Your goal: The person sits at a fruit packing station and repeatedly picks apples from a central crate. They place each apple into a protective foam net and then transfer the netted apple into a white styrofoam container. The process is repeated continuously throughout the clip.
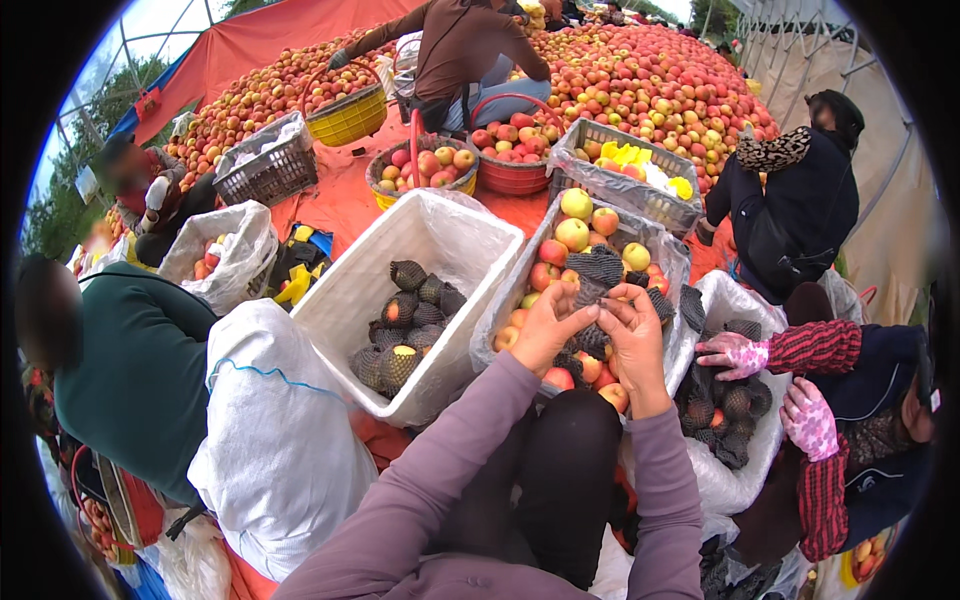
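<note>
Over a plastic-lined crate (487, 322) of red and yellow apples, my two hands come together. My left hand (545, 328) has its thumb and fingers pinched on a dark foam fruit net (589, 292). From the other side, my right hand (638, 338) pinches the same net. Whether an apple is inside it, I cannot tell. Another dark foam net (598, 265) lies on the apples just beyond my fingers. To the left, a white foam box (478, 232) holds several apples in dark nets (399, 368).
At the right, a co-worker's gloved hands (733, 354) reach into a lined box (768, 433) of netted apples. A person in green (135, 360) sits close at the left. Baskets (512, 174) and a grey crate (640, 195) stand ahead, before a large apple heap (650, 85).
</note>
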Available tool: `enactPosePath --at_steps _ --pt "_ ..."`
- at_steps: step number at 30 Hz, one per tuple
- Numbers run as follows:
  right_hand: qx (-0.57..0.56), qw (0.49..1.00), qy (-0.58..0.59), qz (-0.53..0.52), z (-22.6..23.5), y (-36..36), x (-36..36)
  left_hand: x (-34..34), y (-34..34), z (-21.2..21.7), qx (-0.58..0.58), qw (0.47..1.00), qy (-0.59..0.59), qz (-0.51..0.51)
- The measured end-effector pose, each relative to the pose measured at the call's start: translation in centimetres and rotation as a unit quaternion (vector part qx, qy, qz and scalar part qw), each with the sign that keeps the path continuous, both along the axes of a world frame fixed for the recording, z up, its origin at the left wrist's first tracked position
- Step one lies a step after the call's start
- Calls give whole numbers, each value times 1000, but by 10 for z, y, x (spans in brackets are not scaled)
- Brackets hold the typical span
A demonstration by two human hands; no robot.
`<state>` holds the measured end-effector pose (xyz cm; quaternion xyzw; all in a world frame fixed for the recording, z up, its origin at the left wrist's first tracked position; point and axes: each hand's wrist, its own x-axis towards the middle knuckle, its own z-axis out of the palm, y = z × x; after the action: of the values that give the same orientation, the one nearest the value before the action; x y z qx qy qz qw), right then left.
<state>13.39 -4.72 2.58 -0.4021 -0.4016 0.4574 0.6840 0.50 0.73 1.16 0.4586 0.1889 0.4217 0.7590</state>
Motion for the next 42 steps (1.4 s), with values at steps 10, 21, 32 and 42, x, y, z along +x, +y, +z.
enactPosePath --at_steps 10,21,32,42 --pt "200 734 -618 -199 19 5 -4 -11 23 5 279 902 215 249" --pt "-39 957 151 246 -4 49 26 5 23 -1 417 803 310 292" --pt "-166 920 -293 -200 -71 181 113 -16 25 0 102 965 136 198" --pt "-247 677 -667 -188 -108 349 82 -16 48 -3 28 970 191 150"
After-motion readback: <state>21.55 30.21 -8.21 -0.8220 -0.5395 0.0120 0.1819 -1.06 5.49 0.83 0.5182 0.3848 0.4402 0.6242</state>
